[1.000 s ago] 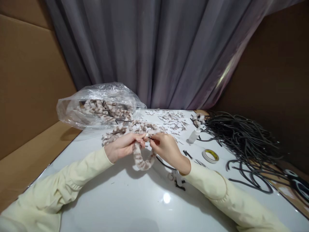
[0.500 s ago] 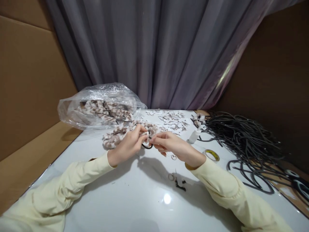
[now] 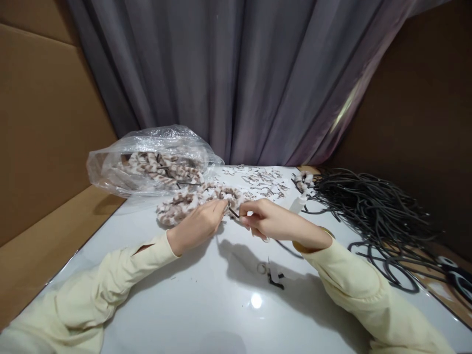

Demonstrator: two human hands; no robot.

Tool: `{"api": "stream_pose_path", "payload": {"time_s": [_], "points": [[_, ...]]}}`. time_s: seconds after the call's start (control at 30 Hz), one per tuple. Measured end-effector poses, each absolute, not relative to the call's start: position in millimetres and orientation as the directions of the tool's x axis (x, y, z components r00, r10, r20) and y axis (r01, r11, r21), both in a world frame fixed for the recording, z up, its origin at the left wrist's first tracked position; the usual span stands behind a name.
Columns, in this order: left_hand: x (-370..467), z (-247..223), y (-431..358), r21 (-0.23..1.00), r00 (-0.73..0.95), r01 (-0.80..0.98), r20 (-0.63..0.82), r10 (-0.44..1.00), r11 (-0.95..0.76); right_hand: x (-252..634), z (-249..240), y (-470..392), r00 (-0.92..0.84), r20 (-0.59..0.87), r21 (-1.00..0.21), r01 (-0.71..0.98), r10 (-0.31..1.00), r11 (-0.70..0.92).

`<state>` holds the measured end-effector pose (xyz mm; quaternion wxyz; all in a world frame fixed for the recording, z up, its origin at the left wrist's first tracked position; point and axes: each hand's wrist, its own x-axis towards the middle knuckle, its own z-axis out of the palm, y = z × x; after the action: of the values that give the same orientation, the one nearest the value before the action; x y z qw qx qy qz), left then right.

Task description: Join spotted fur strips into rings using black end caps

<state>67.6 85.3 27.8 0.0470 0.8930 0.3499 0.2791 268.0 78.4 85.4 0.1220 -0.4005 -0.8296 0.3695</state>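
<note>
My left hand (image 3: pixel 201 220) is closed, its fingertips pinched at one end of a short stretch of black cord (image 3: pixel 233 213). My right hand (image 3: pixel 267 220) grips the same cord a little to the right, thumb and fingers bent round it. More of the cord (image 3: pixel 289 249) trails out below my right hand over the white table. Fluffy brown-and-white rings (image 3: pixel 177 206) lie just behind my left hand. Whatever else sits between my left fingertips is too small to make out.
A clear plastic bag (image 3: pixel 147 142) of fluffy pieces stands back left. Small metal rings and tags (image 3: pixel 263 182) lie at the back. A white bottle (image 3: pixel 298 203), a black cord pile (image 3: pixel 368 206) and scissors (image 3: pixel 457 278) are right. Small black pieces (image 3: pixel 275 281) lie in front.
My right hand has moved right, drawing away from my left hand. The small black loop below the fingers has become a straight stretch, and a cord tail now shows under my right hand.
</note>
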Motion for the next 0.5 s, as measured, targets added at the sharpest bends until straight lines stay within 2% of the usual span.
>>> {"api": "stream_pose_path", "payload": {"time_s": [0.1, 0.27, 0.37, 0.5], "points": [[70.2, 30.4, 82.5, 0.298, 0.630, 0.580, 0.425, 0.649, -0.758, 269.4, 87.8, 78.2, -0.667, 0.000, -0.618, 0.586, 0.745, 0.524], [74.4, 36.6, 75.8, 0.340, 0.676, 0.519, 0.398, 0.620, -0.784, 274.1, 87.3, 86.8, -0.660, 0.247, -0.372, 0.611, 0.710, 0.698], [75.5, 40.6, 72.1, 0.424, 0.709, 0.447, 0.369, 0.601, -0.788, 276.1, 83.6, 92.4, -0.675, 0.279, -0.331, 0.600, 0.683, 0.728], [76.4, 46.5, 67.7, 0.463, 0.774, 0.383, 0.312, 0.552, -0.799, 273.7, 79.2, 94.3, -0.723, 0.275, -0.327, 0.549, 0.633, 0.769]]}}
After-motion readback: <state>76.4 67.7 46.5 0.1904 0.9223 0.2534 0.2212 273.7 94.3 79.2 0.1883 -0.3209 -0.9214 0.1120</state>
